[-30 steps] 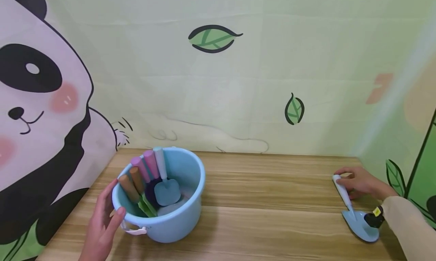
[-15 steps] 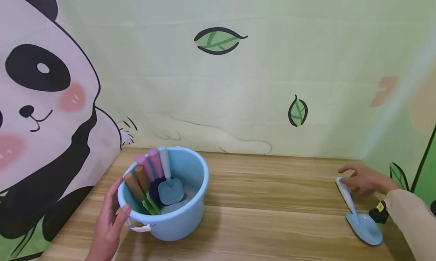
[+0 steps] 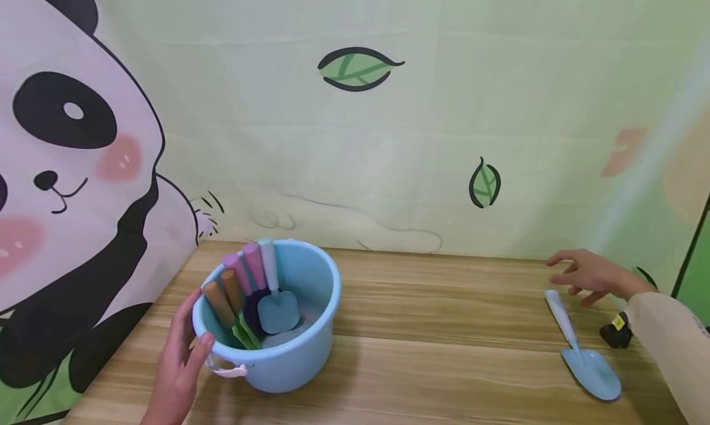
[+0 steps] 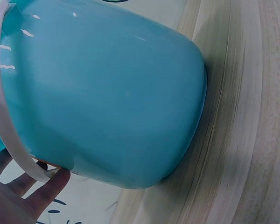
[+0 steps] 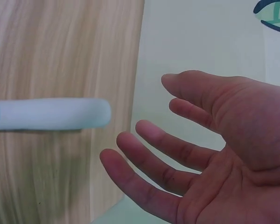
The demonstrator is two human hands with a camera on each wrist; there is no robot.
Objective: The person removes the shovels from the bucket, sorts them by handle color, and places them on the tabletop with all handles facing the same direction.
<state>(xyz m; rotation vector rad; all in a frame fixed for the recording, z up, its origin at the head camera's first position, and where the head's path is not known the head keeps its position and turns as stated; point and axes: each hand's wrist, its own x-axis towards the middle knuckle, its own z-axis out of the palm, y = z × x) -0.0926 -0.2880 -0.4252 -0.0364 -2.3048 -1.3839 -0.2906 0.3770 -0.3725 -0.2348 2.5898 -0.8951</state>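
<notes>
At the left of the head view a light blue bucket stands on the table. My left hand holds its near left side, thumb in front and fingers around the rim; in the left wrist view the fingers are by the white bail handle. Inside lean a light blue shovel and tools with brown handles and purple handles. A blue garden trowel with a pale handle lies at the right. My right hand hovers just beyond the handle end, apart from it, with fingers spread.
A printed cloth wall with a panda and leaves rises behind the wooden table and along its sides. A black wrist camera sits below my right wrist.
My right hand has let go of the trowel handle and lifted up and away from it. The trowel stays on the table. My left hand keeps its hold on the bucket.
</notes>
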